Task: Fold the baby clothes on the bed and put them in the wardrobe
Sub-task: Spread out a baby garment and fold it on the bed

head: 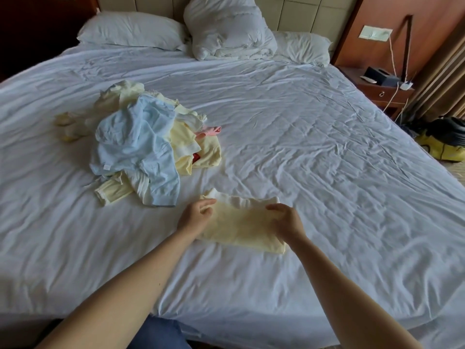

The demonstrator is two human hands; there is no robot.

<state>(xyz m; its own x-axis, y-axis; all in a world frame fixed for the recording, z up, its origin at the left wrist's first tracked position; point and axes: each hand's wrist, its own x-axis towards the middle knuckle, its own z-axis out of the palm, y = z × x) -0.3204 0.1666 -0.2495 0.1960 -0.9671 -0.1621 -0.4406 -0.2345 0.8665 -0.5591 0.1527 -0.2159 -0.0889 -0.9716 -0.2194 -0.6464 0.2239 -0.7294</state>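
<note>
Bed (314,127), white sheet, rumpled, with an unsorted pile of baby clothes (141,139) on its left half, blue piece uppermost. Yellow garment (241,226), flat near the bed's front edge, just beside the pile; left grip (195,217) pinches its left edge, right grip (289,222) pinches its upper right edge. Step in hand, apparently: folding this piece; next move likely calls for bringing one side over the other, edges matched.
</note>
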